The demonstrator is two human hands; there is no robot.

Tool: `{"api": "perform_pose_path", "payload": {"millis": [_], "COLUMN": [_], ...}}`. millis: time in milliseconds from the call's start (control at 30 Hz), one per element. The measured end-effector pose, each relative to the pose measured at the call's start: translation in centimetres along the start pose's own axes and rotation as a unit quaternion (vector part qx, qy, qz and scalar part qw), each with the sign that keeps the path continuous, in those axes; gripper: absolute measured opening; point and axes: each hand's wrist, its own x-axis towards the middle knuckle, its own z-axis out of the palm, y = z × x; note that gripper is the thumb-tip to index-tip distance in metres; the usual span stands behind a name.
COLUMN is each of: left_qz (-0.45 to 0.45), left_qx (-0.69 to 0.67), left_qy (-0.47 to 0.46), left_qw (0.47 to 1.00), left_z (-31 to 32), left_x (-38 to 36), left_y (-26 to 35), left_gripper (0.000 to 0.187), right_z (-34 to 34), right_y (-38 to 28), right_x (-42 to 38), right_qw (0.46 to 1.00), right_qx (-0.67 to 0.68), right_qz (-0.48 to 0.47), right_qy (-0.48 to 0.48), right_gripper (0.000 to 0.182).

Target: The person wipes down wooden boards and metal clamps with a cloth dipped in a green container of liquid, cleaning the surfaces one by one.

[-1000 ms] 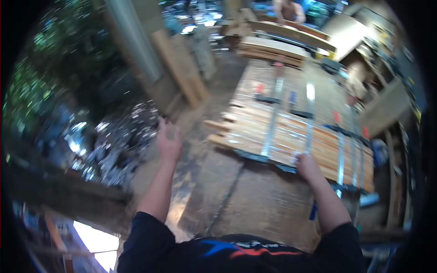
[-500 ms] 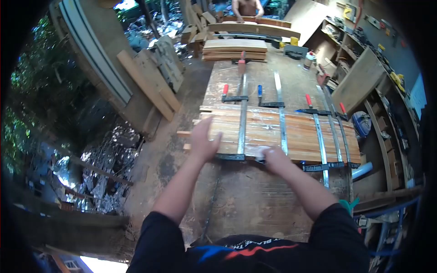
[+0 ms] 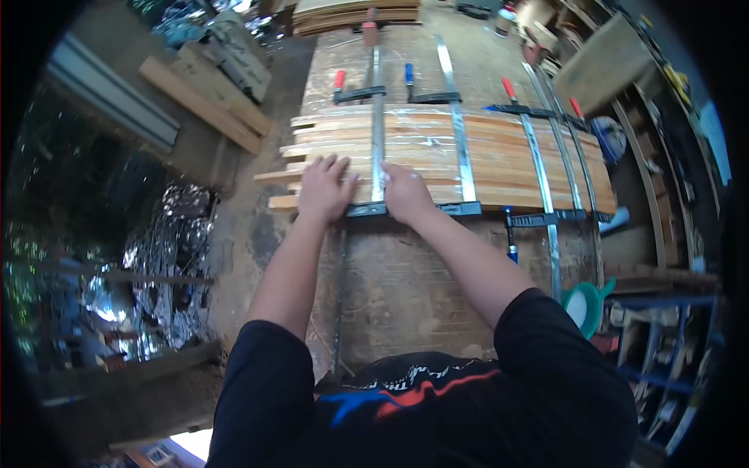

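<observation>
A panel of glued wood strips (image 3: 499,160) lies across the workbench, held by several metal bar clamps (image 3: 463,152). White glue smears show along its seams. My left hand (image 3: 326,189) rests on the panel's left part with fingers stretched and slightly apart, near the uneven strip ends. Beside the leftmost clamp bar (image 3: 378,125), my right hand (image 3: 406,193) is closed, its fingertips against the bar and wood. Something small and whitish shows at its fingertips, too little visible to name. Below both hands runs a black clamp jaw (image 3: 367,209).
A green container with white contents (image 3: 581,308) sits at the bench's right edge. Stacked boards (image 3: 355,17) lie at the far end. Planks (image 3: 203,101) lean at left. Shelves (image 3: 663,195) line the right side. Red and blue clamp handles (image 3: 409,74) stick up behind the panel.
The view has tilted down. My right hand has moved left along the panel's near edge to the leftmost clamp. My left hand now lies flatter on the strips.
</observation>
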Motion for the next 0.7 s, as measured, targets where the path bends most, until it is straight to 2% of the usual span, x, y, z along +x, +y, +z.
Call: {"api": "perform_pose_path", "payload": {"millis": [100, 133, 200, 233, 333, 400, 433, 467, 533, 600, 633, 667, 700], "left_qz": [-0.007, -0.017, -0.032, -0.035, -0.048, -0.056, -0.054, -0.053, -0.051, -0.056, -0.043, -0.039, -0.035], "left_qx": [0.008, 0.010, 0.022, 0.028, 0.033, 0.023, 0.034, 0.036, 0.038, 0.041, 0.036, 0.033, 0.029], "left_qy": [-0.016, -0.018, -0.033, -0.032, -0.048, -0.044, -0.044, -0.047, -0.052, -0.069, -0.057, -0.049, -0.055], "left_qw": [1.000, 1.000, 0.999, 0.998, 0.997, 0.997, 0.997, 0.997, 0.997, 0.995, 0.997, 0.997, 0.997], "left_z": [0.2, 0.0, -0.4, -0.5, -1.0, -1.0, -0.8, -0.9, -0.8, -0.3, 0.1, 0.0, 0.4], "left_x": [0.1, -0.4, -0.6, -0.4, -0.8, -0.5, -0.4, -0.4, -0.2, 0.2, 0.4, 0.1, -0.3], "left_y": [0.4, 0.1, 0.4, 0.6, 0.9, 1.1, 1.1, 1.1, 1.0, 0.7, 0.4, 0.5, 0.3], "left_gripper": [0.051, 0.051, 0.054, 0.055, 0.056, 0.056, 0.055, 0.054, 0.053, 0.054, 0.054, 0.053, 0.053], "right_z": [-4.2, -6.1, -10.6, -11.7, -8.8, -4.4, -2.0, 2.7, 7.2, 4.9, 1.5, -0.6, -1.2], "right_y": [3.3, 5.6, 7.2, 6.5, 9.9, 10.1, 10.4, 12.4, 9.1, 5.2, 4.2, 4.0, 6.2], "right_x": [-0.6, 0.5, 2.5, 3.3, 5.4, 6.4, 6.8, 7.6, 8.2, 8.0, 7.9, 7.2, 7.3], "right_qw": [0.985, 0.976, 0.941, 0.940, 0.875, 0.909, 0.931, 0.943, 0.980, 0.993, 0.992, 0.987, 0.988], "right_qx": [-0.097, -0.070, -0.271, -0.308, -0.415, -0.398, -0.346, -0.323, -0.173, -0.107, -0.119, -0.125, -0.126], "right_qz": [-0.051, 0.022, -0.002, -0.003, -0.195, -0.114, -0.120, -0.075, -0.049, -0.003, -0.043, -0.084, -0.046], "right_qy": [-0.133, -0.205, -0.205, -0.144, -0.153, -0.045, -0.010, 0.021, 0.086, 0.046, 0.004, -0.049, -0.080], "right_gripper": [0.027, 0.027, 0.025, 0.019, 0.014, 0.014, 0.013, 0.012, 0.017, 0.026, 0.028, 0.029, 0.027]}}
